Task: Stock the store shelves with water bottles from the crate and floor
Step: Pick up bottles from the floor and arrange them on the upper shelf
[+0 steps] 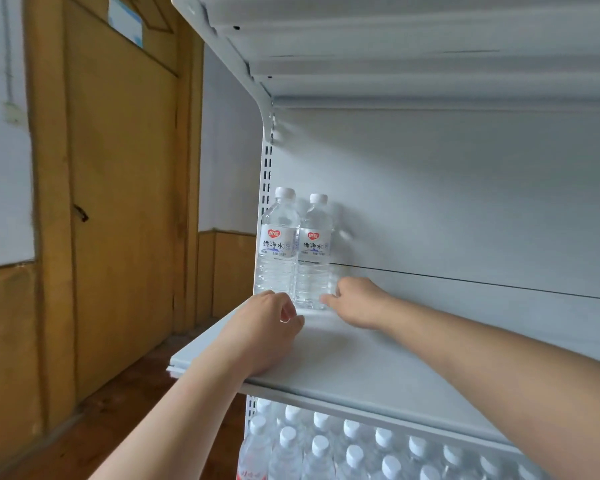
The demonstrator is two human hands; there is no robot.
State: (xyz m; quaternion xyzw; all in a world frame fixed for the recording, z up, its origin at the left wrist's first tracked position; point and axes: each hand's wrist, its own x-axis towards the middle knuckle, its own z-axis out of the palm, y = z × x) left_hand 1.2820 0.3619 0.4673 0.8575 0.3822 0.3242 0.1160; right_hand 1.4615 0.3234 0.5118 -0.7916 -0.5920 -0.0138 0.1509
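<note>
Two water bottles [278, 244] on the shelf [395, 362] — over a dozen capped bottles [321, 445] below — two hands [267, 327].

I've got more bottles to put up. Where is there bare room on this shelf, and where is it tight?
The upper shelf is bare right of the two bottles, along the back panel, and across its front strip. Tight: the left back corner, where the left hand and right hand sit, and the tier below, packed with capped bottles.

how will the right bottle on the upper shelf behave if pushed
The right bottle looks full, so probably heavy for its size. Tall and narrow, it may tip if pushed high. Its ribbed clear plastic likely flexes slightly.
</note>
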